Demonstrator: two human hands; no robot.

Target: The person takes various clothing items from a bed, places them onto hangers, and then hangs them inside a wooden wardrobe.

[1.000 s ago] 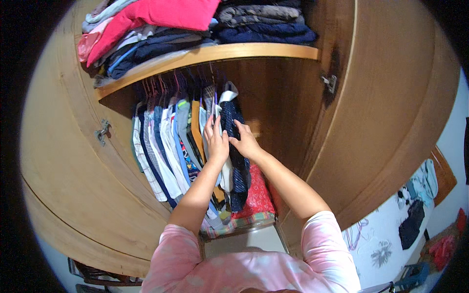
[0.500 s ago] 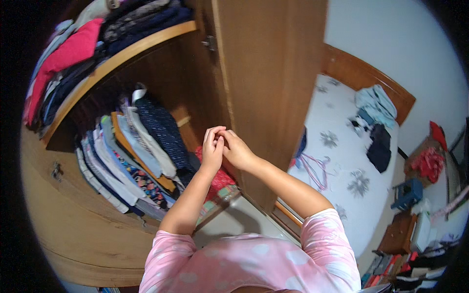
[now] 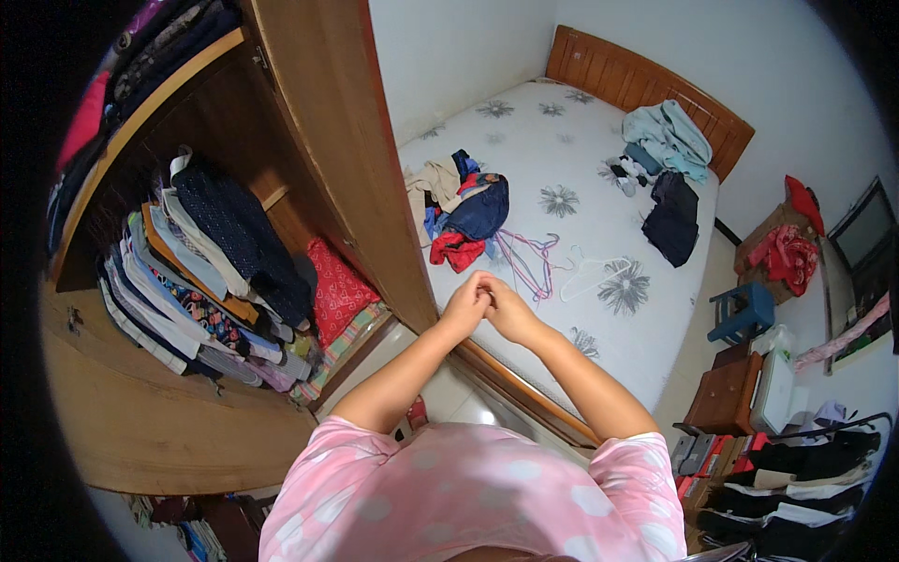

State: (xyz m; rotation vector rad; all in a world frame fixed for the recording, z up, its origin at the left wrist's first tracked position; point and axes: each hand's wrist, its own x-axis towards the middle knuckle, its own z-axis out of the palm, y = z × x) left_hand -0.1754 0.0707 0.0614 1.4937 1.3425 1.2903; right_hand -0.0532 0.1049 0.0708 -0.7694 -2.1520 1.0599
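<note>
My left hand (image 3: 464, 309) and my right hand (image 3: 513, 314) meet in front of my body, fingers curled and touching each other. No object shows in either one. Just beyond them, pink and purple hangers (image 3: 529, 265) and a white hanger (image 3: 599, 274) lie on the bed (image 3: 524, 140). A heap of clothes with a dark blue garment (image 3: 480, 208) rests left of the hangers. To the left, the wardrobe's door (image 3: 328, 122) stands swung out, and shirts and a dark dotted garment (image 3: 220, 220) hang inside.
Folded clothes fill the upper wardrobe shelf (image 3: 150, 120). A red patterned bundle (image 3: 339, 292) sits at its bottom. Light blue clothing (image 3: 670, 136) and black clothing (image 3: 672, 220) lie on the bed's far right. A blue stool (image 3: 743, 312) and a rack of dark clothes (image 3: 796, 487) stand at right.
My view has turned right, bringing more of the bed and the clothes heap into sight, while the wardrobe shifts left. My hands stay together, now in front of the bed's edge.
</note>
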